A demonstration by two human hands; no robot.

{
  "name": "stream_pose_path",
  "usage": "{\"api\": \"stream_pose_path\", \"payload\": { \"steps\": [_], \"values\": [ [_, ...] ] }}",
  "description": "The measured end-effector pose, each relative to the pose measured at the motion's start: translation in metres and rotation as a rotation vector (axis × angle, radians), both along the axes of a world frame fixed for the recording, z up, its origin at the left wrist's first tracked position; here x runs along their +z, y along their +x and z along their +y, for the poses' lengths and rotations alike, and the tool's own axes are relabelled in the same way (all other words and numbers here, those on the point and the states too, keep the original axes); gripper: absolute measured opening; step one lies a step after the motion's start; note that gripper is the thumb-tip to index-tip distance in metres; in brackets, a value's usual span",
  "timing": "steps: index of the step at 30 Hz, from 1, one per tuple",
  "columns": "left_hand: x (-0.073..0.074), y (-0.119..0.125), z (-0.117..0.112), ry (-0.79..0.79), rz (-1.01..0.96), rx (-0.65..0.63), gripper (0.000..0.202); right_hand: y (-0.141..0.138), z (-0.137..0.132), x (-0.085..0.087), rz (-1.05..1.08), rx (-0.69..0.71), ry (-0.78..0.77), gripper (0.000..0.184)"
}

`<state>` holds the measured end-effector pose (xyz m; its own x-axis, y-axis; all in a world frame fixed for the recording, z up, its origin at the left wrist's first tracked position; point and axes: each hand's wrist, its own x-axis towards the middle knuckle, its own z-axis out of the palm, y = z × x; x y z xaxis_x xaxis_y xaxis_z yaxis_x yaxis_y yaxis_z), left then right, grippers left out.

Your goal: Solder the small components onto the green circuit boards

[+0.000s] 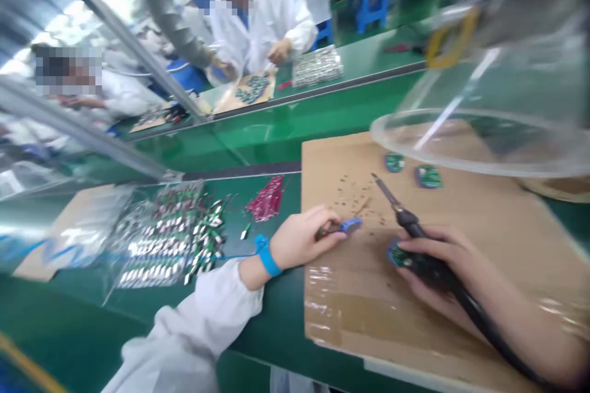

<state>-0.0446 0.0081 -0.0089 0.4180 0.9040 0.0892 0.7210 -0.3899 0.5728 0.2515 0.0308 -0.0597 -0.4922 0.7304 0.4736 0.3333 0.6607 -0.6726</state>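
Note:
My left hand (pixel 306 236), with a blue wrist strap (pixel 267 256) above it, pinches a small blue piece (pixel 353 226) over the cardboard sheet (pixel 350 307). A bit of green shows between the fingers; whether it is part of the same piece I cannot tell. In my right hand (pixel 442 264) is a black-handled soldering iron (pixel 410 224), its tip pointing up and left, apart from the blue piece. A green circuit board with a blue edge (pixel 395 253) shows at my right fingertips; whether they grip it is unclear.
Two more green boards (pixel 428 176) lie on the cardboard under a clear fume hood (pixel 488 135). Dark specks are scattered near the left hand. Left are red wires (pixel 266 199), a pile of small white-and-green parts (pixel 207 233) and a clear bag (pixel 157 245). Co-workers sit across the bench.

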Motion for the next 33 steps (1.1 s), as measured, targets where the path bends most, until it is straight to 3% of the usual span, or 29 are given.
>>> {"api": "stream_pose_path", "payload": {
  "steps": [2, 5, 9, 11, 14, 15, 17, 20, 22, 25, 28, 31, 33],
  "values": [
    [-0.005, -0.008, -0.004, 0.007, 0.058, -0.022, 0.027, -0.008, 0.0, -0.002, -0.08, 0.023, 0.099, 0.041],
    [-0.011, -0.017, -0.007, 0.031, 0.114, -0.086, 0.03, -0.021, 0.001, 0.002, -0.078, -0.007, 0.099, 0.038],
    [-0.006, -0.038, -0.01, 0.058, 0.092, -0.243, 0.037, -0.034, 0.008, -0.004, -0.129, 0.072, 0.118, 0.041],
    [-0.001, -0.058, -0.016, 0.118, 0.076, -0.08, 0.036, -0.039, 0.011, -0.011, -0.148, 0.108, 0.146, 0.043],
    [0.004, -0.091, -0.035, 0.19, 0.203, 0.487, 0.033, -0.049, 0.007, -0.009, -0.141, 0.118, 0.155, 0.041],
    [0.004, -0.1, -0.043, 0.169, 0.278, 0.608, 0.034, -0.053, 0.003, -0.004, -0.13, 0.115, 0.134, 0.041],
    [0.001, -0.114, -0.059, 0.088, 0.39, 0.687, 0.033, -0.062, -0.007, 0.009, -0.15, 0.157, 0.038, 0.041],
    [-0.005, -0.122, -0.074, 0.006, 0.393, 0.621, 0.024, -0.077, -0.015, 0.031, -0.175, 0.22, -0.01, 0.043],
    [-0.005, -0.123, -0.078, 0.002, 0.353, 0.599, 0.023, -0.086, -0.014, 0.04, -0.092, 0.191, 0.103, 0.044],
    [0.003, -0.119, -0.078, 0.038, 0.252, 0.674, 0.02, -0.098, -0.007, 0.048, -0.129, 0.249, 0.082, 0.043],
    [0.015, -0.104, -0.075, 0.006, 0.027, 0.73, 0.015, -0.1, 0.0, 0.051, -0.136, 0.298, 0.077, 0.035],
    [0.02, -0.075, -0.07, -0.109, -0.222, 0.576, 0.011, -0.091, 0.0, 0.05, -0.113, 0.301, 0.055, 0.037],
    [0.018, -0.052, -0.064, -0.179, -0.327, 0.41, 0.029, -0.081, -0.003, 0.047, -0.116, 0.284, 0.05, 0.038]
  ]
}}
